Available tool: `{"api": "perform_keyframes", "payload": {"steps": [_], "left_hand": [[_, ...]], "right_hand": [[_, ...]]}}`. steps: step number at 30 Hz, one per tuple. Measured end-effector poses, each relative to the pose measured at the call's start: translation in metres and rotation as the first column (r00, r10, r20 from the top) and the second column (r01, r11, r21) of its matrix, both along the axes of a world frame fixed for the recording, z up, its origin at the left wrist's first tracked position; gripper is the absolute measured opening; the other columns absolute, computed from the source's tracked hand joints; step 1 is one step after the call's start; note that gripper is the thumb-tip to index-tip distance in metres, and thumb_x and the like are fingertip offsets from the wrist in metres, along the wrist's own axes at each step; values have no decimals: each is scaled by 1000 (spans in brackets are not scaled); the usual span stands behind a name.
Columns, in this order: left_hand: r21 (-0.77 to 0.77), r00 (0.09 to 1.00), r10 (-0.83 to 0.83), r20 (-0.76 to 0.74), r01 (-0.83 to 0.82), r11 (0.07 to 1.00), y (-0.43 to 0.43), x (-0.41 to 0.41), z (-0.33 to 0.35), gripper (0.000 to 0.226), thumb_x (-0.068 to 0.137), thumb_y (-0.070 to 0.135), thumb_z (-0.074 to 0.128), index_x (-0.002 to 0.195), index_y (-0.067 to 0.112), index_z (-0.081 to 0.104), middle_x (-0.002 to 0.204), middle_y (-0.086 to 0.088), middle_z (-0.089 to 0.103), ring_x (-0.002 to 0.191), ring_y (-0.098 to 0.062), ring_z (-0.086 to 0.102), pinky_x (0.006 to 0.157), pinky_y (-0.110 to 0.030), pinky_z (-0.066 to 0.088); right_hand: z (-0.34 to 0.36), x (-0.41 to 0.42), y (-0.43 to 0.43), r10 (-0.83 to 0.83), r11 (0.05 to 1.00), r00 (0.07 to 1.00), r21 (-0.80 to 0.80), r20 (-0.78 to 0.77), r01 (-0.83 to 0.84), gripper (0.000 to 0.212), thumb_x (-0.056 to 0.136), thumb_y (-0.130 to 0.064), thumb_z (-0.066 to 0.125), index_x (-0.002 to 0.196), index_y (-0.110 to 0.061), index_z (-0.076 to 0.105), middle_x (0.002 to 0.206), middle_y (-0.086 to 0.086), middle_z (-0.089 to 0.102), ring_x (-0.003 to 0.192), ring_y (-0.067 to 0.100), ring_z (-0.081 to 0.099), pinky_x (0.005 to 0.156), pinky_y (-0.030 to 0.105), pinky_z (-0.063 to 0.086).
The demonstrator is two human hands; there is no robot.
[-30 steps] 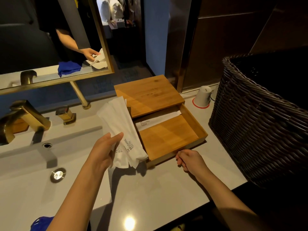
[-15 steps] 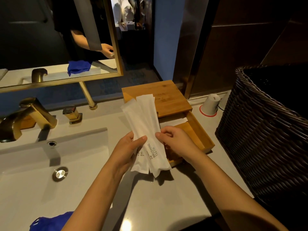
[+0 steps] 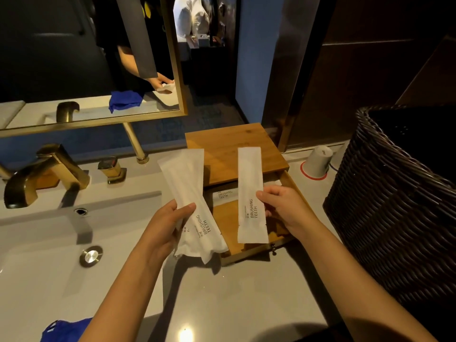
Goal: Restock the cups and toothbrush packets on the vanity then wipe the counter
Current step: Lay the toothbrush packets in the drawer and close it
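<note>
The blue cloth (image 3: 66, 329) at the grey counter's near edge is cut off by the bottom of the frame. The dark woven wicker basket (image 3: 394, 218) runs off the right side. A second white toothbrush packet (image 3: 183, 234) lies mostly hidden behind the front packet in the left hand (image 3: 162, 225). Small print above "BRUSHING TEETH" is unreadable.

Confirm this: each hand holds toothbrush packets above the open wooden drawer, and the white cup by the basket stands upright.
Not quite. The head view shows the white cup upside down, rim on the counter. The rest holds: left hand and right hand hold packets above the open wooden drawer.
</note>
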State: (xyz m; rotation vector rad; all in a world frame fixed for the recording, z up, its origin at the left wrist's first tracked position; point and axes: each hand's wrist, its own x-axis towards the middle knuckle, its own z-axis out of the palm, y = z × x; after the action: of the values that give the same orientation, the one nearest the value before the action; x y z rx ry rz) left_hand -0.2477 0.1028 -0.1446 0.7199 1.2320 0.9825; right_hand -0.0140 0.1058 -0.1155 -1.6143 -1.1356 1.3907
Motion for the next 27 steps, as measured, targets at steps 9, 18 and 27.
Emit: {"api": "perform_keyframes", "payload": {"steps": [9,18,27], "left_hand": [[-55,998,66,19,-65,996,-7,21,2,14,84,9,60,96,16,62,95,-12,67,89,-30,64,65,-38,53],[-42,957,280,70,-278,960,-1,-17,7,10,88,8,55,90,16,60,95,-8,65,87,-23,62,69,-38,50],[-53,950,304,67,-300,952,-5,-21,6,11,87,10,56,92,18,61,94,-6,66,88,-22,62,69,-37,50]], "right_hand": [[-22,-18,-9,-365,917,908,-249,-205,312,27,87,-11,62,112,0,60,97,12,71,81,18,70,63,25,59],[-30,-26,-17,-478,857,859,-309,-184,411,21,86,-5,62,107,0,58,111,21,68,94,30,70,57,25,59],[-48,-43,28,-588,792,760,-384,-276,474,16,87,3,59,102,5,56,110,28,66,96,36,69,75,37,58]]}}
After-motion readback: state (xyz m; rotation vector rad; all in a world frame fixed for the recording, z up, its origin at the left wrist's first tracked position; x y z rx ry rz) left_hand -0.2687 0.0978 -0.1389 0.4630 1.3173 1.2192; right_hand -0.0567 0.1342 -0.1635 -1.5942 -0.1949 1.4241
